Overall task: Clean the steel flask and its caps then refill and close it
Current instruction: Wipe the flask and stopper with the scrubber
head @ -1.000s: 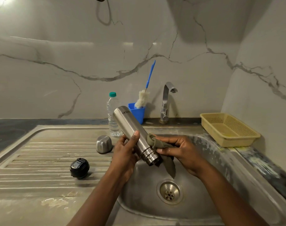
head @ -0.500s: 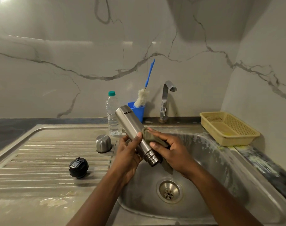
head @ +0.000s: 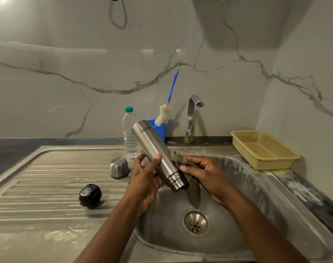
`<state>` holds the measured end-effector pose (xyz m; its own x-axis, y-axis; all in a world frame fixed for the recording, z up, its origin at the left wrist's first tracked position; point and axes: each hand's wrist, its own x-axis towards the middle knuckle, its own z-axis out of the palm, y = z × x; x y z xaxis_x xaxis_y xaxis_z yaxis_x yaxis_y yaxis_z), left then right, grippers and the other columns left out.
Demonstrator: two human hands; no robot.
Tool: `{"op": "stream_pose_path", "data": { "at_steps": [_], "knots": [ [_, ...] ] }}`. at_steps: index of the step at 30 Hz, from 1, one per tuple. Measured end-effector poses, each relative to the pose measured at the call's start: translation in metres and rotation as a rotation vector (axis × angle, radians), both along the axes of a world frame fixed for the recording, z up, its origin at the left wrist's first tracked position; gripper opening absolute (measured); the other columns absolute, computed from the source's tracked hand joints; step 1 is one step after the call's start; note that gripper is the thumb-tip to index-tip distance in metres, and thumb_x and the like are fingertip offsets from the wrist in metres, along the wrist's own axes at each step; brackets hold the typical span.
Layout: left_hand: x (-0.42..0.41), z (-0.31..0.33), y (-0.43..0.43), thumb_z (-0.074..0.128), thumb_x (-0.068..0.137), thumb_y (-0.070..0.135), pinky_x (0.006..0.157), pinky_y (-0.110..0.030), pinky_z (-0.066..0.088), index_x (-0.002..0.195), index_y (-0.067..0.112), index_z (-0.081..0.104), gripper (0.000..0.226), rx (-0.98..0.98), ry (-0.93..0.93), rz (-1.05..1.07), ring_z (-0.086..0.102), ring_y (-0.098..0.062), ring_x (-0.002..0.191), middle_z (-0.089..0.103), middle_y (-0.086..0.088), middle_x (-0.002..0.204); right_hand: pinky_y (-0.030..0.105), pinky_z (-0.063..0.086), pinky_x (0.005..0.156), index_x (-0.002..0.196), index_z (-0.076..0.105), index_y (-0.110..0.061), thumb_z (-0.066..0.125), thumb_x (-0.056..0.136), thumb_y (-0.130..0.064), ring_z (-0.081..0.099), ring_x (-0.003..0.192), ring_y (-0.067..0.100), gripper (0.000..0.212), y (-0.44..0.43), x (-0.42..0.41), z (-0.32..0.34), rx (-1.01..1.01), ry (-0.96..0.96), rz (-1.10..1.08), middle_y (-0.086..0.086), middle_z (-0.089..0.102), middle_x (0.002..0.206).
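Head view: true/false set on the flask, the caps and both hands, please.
1. The left hand grips the flask, open end tilted down over the sink. True.
2. The right hand is empty. False: it holds a cloth against the flask.
3. The steel cap sits on the flask. False: it stands on the drainboard.
4. The black cap lies on the drainboard, apart from the steel cap. True.
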<state>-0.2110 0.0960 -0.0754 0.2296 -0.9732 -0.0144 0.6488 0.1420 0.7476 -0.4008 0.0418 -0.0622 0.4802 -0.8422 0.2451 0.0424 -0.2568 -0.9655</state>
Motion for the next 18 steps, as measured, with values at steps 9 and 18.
{"op": "stream_pose_path", "data": {
  "at_steps": [9, 18],
  "knots": [
    [-0.012, -0.003, 0.004, 0.077, 0.086, 0.016, 0.093, -0.055, 0.062, 0.143, 0.023, 0.050, 0.063, -0.013, -0.273, -0.132, 0.074, -0.035, 0.114, 0.077, -0.014, 0.122, 0.038, 0.047, 0.116, 0.151, 0.051, -0.043, 0.057, 0.106, -0.034, 0.054, 0.138, 0.003, 0.046, 0.009, 0.004, 0.011, -0.101, 0.122, 0.030, -0.020, 0.055, 0.151],
    [-0.009, -0.007, 0.005, 0.080, 0.085, 0.009, 0.098, -0.062, 0.058, 0.143, 0.021, 0.058, 0.063, -0.045, -0.419, -0.165, 0.072, -0.036, 0.118, 0.072, -0.015, 0.130, 0.011, 0.037, 0.112, 0.157, 0.038, -0.043, 0.055, 0.107, -0.031, 0.037, 0.143, -0.011, 0.055, 0.005, 0.011, 0.006, -0.241, 0.145, -0.071, -0.021, 0.038, 0.163]
  ]
}}
